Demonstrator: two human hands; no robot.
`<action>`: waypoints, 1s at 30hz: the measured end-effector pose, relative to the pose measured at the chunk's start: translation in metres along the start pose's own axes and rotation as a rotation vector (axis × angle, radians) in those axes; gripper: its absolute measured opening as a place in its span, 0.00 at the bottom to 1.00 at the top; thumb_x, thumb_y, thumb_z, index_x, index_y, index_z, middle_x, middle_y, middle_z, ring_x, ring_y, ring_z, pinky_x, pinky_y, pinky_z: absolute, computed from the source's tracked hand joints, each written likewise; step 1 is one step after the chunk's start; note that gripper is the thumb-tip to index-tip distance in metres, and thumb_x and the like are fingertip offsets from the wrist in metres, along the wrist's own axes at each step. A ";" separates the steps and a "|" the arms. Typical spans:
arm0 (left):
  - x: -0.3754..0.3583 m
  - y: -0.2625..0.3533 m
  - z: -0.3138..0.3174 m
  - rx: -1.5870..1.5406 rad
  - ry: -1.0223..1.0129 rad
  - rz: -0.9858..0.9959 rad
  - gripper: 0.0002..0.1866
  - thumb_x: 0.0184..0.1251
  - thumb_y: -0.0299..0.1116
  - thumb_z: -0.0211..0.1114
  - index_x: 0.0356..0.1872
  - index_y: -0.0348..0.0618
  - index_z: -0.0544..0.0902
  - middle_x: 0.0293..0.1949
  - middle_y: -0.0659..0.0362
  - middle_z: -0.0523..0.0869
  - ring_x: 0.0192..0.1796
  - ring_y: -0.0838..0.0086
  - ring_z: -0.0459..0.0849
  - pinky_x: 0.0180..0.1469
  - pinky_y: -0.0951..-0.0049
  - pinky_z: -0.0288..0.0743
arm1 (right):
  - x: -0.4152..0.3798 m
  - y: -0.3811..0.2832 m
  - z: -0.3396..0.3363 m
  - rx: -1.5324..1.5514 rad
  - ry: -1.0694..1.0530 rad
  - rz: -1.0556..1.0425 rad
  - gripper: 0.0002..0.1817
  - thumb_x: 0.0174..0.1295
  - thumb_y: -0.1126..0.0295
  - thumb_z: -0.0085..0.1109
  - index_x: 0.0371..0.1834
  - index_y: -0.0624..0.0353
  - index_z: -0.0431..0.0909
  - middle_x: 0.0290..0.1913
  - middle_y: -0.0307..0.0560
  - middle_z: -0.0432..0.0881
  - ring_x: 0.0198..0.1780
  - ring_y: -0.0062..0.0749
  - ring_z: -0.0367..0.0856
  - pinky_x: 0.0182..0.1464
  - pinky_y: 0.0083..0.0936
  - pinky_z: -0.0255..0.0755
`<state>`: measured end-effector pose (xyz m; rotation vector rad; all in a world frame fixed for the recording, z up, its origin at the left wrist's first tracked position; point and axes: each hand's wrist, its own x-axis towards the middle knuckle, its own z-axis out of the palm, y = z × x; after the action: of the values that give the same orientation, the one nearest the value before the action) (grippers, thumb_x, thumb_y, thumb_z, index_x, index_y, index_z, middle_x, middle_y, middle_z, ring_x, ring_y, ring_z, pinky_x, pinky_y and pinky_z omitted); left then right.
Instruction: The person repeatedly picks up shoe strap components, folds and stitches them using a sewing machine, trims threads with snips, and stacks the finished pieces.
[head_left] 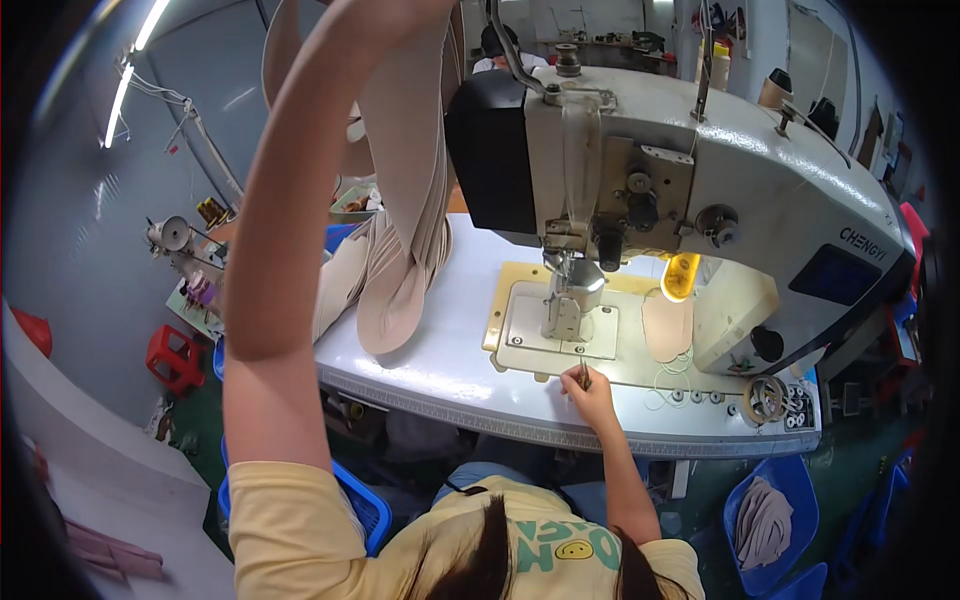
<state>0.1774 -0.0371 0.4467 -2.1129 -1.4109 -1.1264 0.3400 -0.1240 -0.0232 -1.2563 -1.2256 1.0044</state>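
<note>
My left arm is raised high, and its hand lies beyond the top edge of the view. Close by that arm hang long beige insole-shaped pieces (405, 120), with more of them stacked on the table below. My right hand (590, 393) is closed around a small pointed metal tool (584, 372), whose exact kind I cannot make out. Its tip points at the front edge of the needle plate (530, 330) of a sewing machine (640, 130). Right of the plate a single beige piece (667, 325) lies flat, with loose pale thread (668, 380) beside it.
Several bobbins (697, 396) and a tape roll (764, 398) sit at the table's right front. Blue baskets stand on the floor, the right one (808, 525) holding beige pieces. A red stool (174, 358) is at left. Another person (503, 50) sits at the back.
</note>
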 end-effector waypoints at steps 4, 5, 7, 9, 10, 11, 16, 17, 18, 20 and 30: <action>-0.039 0.016 0.009 0.062 0.074 0.030 0.47 0.60 0.62 0.46 0.63 0.24 0.50 0.52 0.31 0.69 0.59 0.49 0.68 0.61 0.63 0.59 | -0.003 0.000 -0.001 0.041 -0.006 0.013 0.05 0.56 0.73 0.56 0.27 0.64 0.75 0.21 0.40 0.78 0.23 0.17 0.72 0.27 0.15 0.65; -0.048 0.016 0.011 0.079 0.084 0.059 0.46 0.60 0.61 0.48 0.63 0.24 0.52 0.52 0.32 0.70 0.60 0.49 0.67 0.61 0.63 0.59 | -0.004 0.000 -0.001 0.042 -0.006 0.012 0.05 0.55 0.73 0.56 0.27 0.64 0.75 0.21 0.40 0.78 0.23 0.17 0.73 0.27 0.15 0.65; -0.070 0.008 0.024 0.222 0.338 0.293 0.35 0.59 0.53 0.55 0.56 0.29 0.66 0.46 0.37 0.77 0.54 0.53 0.74 0.57 0.62 0.65 | -0.005 -0.001 -0.002 0.044 -0.002 0.009 0.05 0.55 0.72 0.56 0.27 0.64 0.75 0.21 0.40 0.78 0.23 0.17 0.73 0.27 0.15 0.65; -0.102 0.008 0.023 0.072 0.377 0.537 0.24 0.58 0.43 0.60 0.54 0.41 0.74 0.52 0.48 0.76 0.57 0.55 0.71 0.59 0.63 0.63 | -0.006 -0.001 -0.002 0.049 -0.005 0.004 0.06 0.56 0.72 0.56 0.27 0.64 0.75 0.21 0.40 0.78 0.23 0.17 0.73 0.27 0.15 0.65; -0.124 0.013 0.018 -0.062 0.252 0.562 0.23 0.55 0.39 0.63 0.52 0.39 0.75 0.50 0.49 0.78 0.55 0.55 0.74 0.57 0.62 0.65 | -0.006 -0.001 -0.002 0.050 -0.005 0.003 0.06 0.56 0.72 0.56 0.27 0.64 0.74 0.21 0.40 0.78 0.23 0.17 0.73 0.27 0.15 0.65; -0.147 0.019 0.012 -0.196 0.126 0.584 0.23 0.52 0.36 0.65 0.49 0.38 0.77 0.48 0.50 0.80 0.52 0.55 0.76 0.55 0.62 0.67 | -0.007 -0.001 -0.002 0.047 -0.003 0.006 0.05 0.56 0.73 0.56 0.27 0.64 0.75 0.21 0.40 0.78 0.23 0.17 0.73 0.27 0.15 0.65; -0.213 0.041 -0.015 -0.730 -0.192 0.815 0.12 0.48 0.27 0.62 0.37 0.40 0.81 0.36 0.55 0.83 0.42 0.63 0.82 0.46 0.74 0.74 | -0.005 -0.009 -0.004 -0.018 -0.011 0.068 0.05 0.56 0.74 0.56 0.27 0.65 0.74 0.21 0.40 0.77 0.25 0.18 0.73 0.29 0.16 0.66; -0.212 0.043 -0.020 -0.824 -0.222 0.906 0.11 0.50 0.29 0.61 0.37 0.41 0.81 0.37 0.54 0.83 0.41 0.64 0.81 0.44 0.75 0.74 | -0.004 -0.004 -0.004 -0.015 -0.009 0.032 0.05 0.56 0.74 0.56 0.28 0.65 0.74 0.21 0.40 0.77 0.24 0.17 0.73 0.29 0.16 0.66; -0.211 0.045 -0.025 -0.915 -0.263 0.999 0.11 0.52 0.31 0.59 0.37 0.42 0.80 0.37 0.54 0.82 0.40 0.65 0.81 0.43 0.76 0.75 | -0.002 0.005 -0.002 -0.013 -0.007 -0.001 0.05 0.56 0.74 0.56 0.28 0.65 0.75 0.22 0.40 0.77 0.24 0.17 0.73 0.28 0.15 0.66; -0.201 0.042 -0.021 -0.925 -0.069 1.185 0.13 0.61 0.37 0.53 0.41 0.42 0.79 0.41 0.53 0.80 0.37 0.68 0.80 0.37 0.75 0.77 | -0.004 -0.001 0.000 -0.027 -0.004 0.004 0.04 0.56 0.75 0.55 0.28 0.65 0.74 0.22 0.40 0.77 0.25 0.17 0.73 0.29 0.16 0.66; -0.256 -0.051 0.035 -0.463 -0.055 0.439 0.10 0.43 0.17 0.59 0.30 0.37 0.78 0.29 0.53 0.80 0.33 0.60 0.79 0.38 0.68 0.73 | -0.007 0.002 0.003 -0.084 0.028 0.012 0.03 0.55 0.76 0.55 0.29 0.66 0.75 0.21 0.41 0.78 0.24 0.18 0.73 0.28 0.15 0.66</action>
<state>0.0995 -0.1452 0.2199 -2.6103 -0.6813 -1.2999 0.3360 -0.1300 -0.0262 -1.3404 -1.2510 0.9494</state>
